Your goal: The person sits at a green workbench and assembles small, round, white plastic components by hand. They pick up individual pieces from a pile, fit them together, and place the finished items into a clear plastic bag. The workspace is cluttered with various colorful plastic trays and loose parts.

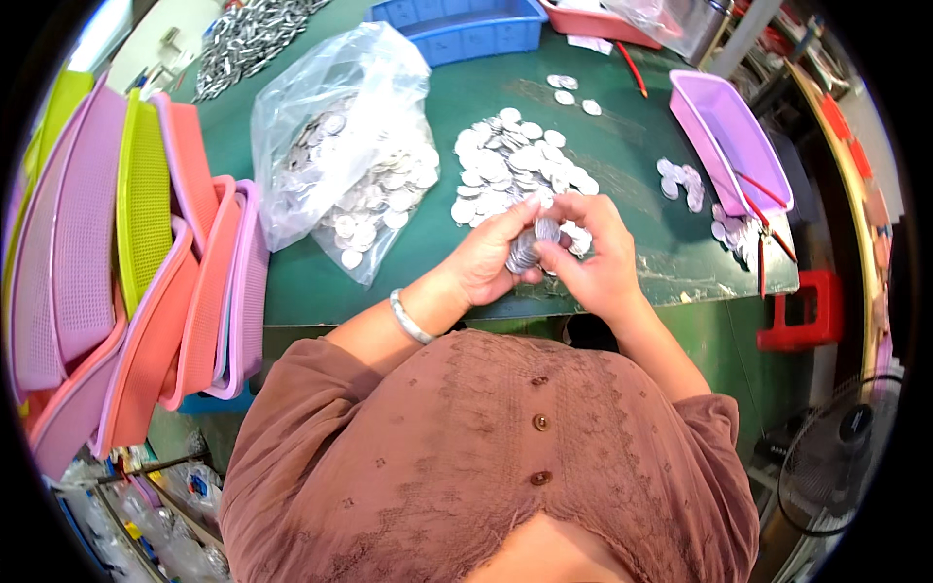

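Several round silvery metal discs (pixel 523 255) are bunched between my hands at the table's near edge. My left hand (pixel 486 255), a pale bangle on its wrist, is closed around the bunch from the left. My right hand (pixel 601 255) grips discs from the right, its thumb pressed on one of them. Just beyond my fingers lies a loose pile of the same discs (pixel 515 155). To the left of the pile, a clear plastic bag (pixel 340 78) lies open with many more discs in and around its mouth.
Stacked purple, green and coral baskets (pixel 146 243) rise on the left. On the green table (pixel 603 146) are a blue bin (pixel 466 34), a purple tray (pixel 729 136), small disc groups (pixel 680 183) and red-handled tools (pixel 763 228). A red stool (pixel 812 311) and a fan (pixel 841 452) stand right.
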Demonstrator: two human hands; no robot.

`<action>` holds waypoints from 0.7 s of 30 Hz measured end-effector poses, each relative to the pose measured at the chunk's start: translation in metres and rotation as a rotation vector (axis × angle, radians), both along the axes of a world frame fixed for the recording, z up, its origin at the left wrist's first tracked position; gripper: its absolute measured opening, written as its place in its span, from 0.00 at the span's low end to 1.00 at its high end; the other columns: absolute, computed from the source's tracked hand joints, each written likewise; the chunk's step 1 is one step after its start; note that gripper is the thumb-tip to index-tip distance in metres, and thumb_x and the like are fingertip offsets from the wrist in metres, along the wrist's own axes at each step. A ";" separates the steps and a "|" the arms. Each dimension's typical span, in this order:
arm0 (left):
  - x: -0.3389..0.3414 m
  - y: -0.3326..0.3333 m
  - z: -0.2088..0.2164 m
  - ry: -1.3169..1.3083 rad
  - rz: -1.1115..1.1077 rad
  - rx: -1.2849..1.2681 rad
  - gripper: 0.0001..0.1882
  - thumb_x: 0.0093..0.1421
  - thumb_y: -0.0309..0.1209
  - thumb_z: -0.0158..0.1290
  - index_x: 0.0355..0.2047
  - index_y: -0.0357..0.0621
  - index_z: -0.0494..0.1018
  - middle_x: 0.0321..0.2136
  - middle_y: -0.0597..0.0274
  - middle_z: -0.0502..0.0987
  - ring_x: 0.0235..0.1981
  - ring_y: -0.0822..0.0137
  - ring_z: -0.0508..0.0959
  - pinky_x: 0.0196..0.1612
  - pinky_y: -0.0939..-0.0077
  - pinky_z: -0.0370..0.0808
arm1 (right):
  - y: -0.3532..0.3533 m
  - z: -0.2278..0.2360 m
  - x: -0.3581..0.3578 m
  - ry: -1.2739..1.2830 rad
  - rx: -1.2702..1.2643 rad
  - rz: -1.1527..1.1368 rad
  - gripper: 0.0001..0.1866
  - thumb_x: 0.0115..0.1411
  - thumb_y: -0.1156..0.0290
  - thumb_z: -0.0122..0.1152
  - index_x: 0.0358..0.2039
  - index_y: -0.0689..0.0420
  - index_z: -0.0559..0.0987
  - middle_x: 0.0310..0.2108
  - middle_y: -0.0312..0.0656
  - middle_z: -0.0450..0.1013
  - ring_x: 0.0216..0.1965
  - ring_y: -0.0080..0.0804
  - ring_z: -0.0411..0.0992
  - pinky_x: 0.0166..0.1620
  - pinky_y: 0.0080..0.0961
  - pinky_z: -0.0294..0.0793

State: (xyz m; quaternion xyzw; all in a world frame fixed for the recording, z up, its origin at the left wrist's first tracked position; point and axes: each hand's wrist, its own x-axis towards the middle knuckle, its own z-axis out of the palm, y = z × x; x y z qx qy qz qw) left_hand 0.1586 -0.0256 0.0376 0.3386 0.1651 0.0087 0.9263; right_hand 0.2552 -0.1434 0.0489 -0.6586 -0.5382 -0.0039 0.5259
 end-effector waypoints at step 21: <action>-0.041 0.215 0.050 0.353 0.543 1.086 0.14 0.54 0.33 0.50 0.39 0.38 0.69 0.32 0.66 0.72 0.29 0.76 0.67 0.30 0.80 0.63 | -0.120 0.120 -0.014 0.196 0.453 0.589 0.07 0.46 0.73 0.53 0.20 0.65 0.74 0.19 0.42 0.69 0.19 0.30 0.67 0.23 0.20 0.66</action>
